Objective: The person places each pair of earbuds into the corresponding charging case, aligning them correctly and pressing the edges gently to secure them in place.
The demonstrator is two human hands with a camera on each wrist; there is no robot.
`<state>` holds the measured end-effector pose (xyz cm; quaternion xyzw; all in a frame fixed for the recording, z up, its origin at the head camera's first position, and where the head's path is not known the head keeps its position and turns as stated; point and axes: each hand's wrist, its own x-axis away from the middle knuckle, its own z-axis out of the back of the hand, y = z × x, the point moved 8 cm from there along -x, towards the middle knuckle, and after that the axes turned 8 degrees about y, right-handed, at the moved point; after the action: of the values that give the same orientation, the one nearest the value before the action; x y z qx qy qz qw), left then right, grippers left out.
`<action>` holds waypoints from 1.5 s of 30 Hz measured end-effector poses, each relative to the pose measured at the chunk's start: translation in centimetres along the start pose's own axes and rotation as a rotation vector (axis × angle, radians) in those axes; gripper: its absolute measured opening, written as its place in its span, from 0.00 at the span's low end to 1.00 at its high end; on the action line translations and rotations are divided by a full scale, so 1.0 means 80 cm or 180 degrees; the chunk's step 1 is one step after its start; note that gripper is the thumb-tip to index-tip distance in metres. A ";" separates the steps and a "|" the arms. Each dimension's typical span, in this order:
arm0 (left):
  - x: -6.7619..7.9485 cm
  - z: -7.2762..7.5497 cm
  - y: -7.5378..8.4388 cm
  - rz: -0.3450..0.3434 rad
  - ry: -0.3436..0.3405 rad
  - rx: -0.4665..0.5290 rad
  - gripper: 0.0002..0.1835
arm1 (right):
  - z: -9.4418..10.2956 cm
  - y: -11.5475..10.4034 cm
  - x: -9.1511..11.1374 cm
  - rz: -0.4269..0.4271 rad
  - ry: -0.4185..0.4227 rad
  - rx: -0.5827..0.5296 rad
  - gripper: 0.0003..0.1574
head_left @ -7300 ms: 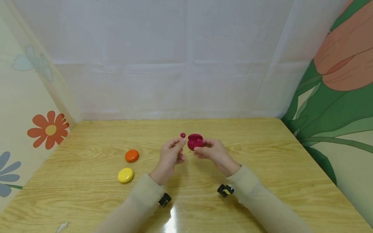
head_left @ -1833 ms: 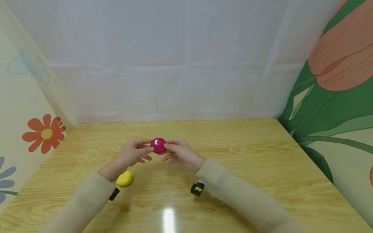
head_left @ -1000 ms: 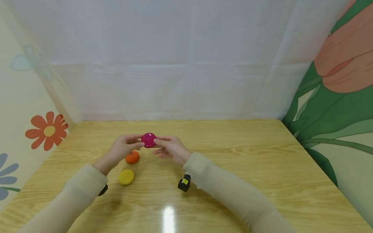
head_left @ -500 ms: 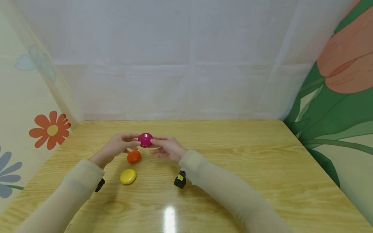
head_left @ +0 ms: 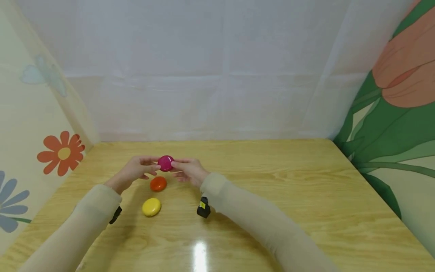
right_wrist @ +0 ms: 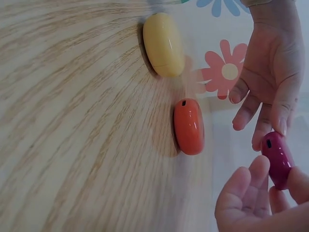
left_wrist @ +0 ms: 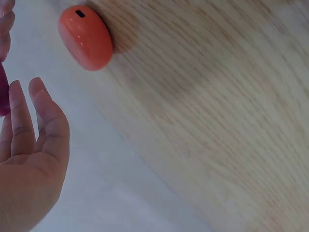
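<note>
A round, glossy magenta earbud case (head_left: 166, 163), its lid down, is held up above the table between both hands. My left hand (head_left: 133, 170) pinches its left edge between thumb and fingers. From the other side, the thumb and fingers of my right hand (head_left: 191, 172) grip it too. The right wrist view shows a small dark port on the magenta case (right_wrist: 278, 159). Below the hands lies an orange case (head_left: 158, 184) of similar shape, and a yellow case (head_left: 151, 207) sits nearer the body. Only a sliver of the magenta case (left_wrist: 4, 92) appears in the left wrist view.
The wooden table (head_left: 272, 181) ends at a white curtain (head_left: 217, 75) behind. Panels printed with flowers (head_left: 64, 153) and green leaves (head_left: 391, 139) stand at the left and right. A black wrist camera (head_left: 204, 207) hangs under the right sleeve.
Earlier the magenta case stood open in the right hand, with an earbud in the left. Its lid is now down, and both hands have carried it left, over near the orange case.
</note>
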<state>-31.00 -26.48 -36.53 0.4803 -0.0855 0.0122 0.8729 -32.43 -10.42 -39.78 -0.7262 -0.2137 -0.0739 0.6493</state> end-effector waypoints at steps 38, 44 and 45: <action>-0.035 0.005 -0.030 0.0473 0.0261 -0.0535 0.24 | -0.028 0.014 -0.048 0.0068 0.0439 0.0294 0.13; -0.041 0.004 -0.036 0.0578 0.0187 -0.0553 0.23 | -0.030 0.017 -0.055 0.0082 0.0640 0.0575 0.12; -0.041 0.004 -0.036 0.0568 0.0186 -0.0556 0.23 | -0.031 0.017 -0.056 0.0071 0.0671 0.0603 0.11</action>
<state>-34.01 -28.12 -39.33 0.3923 -0.1032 0.0963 0.9090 -35.45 -13.88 -42.38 -0.6522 -0.1422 -0.1220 0.7345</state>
